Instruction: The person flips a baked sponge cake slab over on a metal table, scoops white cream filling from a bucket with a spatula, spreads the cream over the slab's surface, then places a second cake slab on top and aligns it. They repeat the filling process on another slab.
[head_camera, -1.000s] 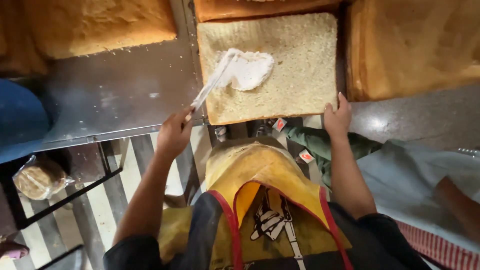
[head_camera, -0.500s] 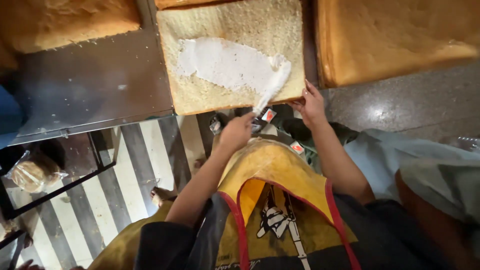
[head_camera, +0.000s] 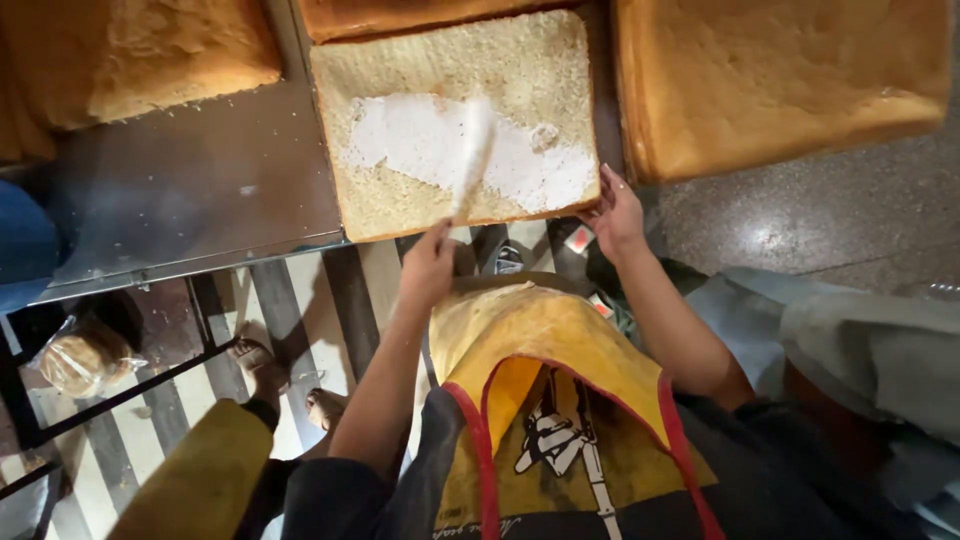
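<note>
Golden-brown bread fills the head view, seen from above. A large flat bread slab (head_camera: 455, 125) lies on a grey metal table (head_camera: 190, 190), its near edge at the table's front edge. White cream (head_camera: 420, 135) covers a broad band across the slab's middle, with bare crumb around it. The left hand (head_camera: 428, 265) is closed around the handle of a spreader (head_camera: 470, 160), whose pale blade is blurred and lies over the cream, pointing away from the person. The right hand (head_camera: 615, 212) rests with fingers loosely spread against the slab's near right corner, touching its edge and holding nothing. A second slab (head_camera: 770, 80) sits just right of the first, a third (head_camera: 130, 55) lies at the far left of the table, and the edge of a fourth (head_camera: 420, 15) shows beyond the creamed one. The person wears a yellow apron (head_camera: 540, 360) with red trim. Below the table, a striped floor (head_camera: 310, 290) shows, with two sandalled feet (head_camera: 290, 385) on it. A bagged loaf (head_camera: 85, 355) sits on a low dark rack at lower left. Grey cloth (head_camera: 860, 340) lies at the right.
</note>
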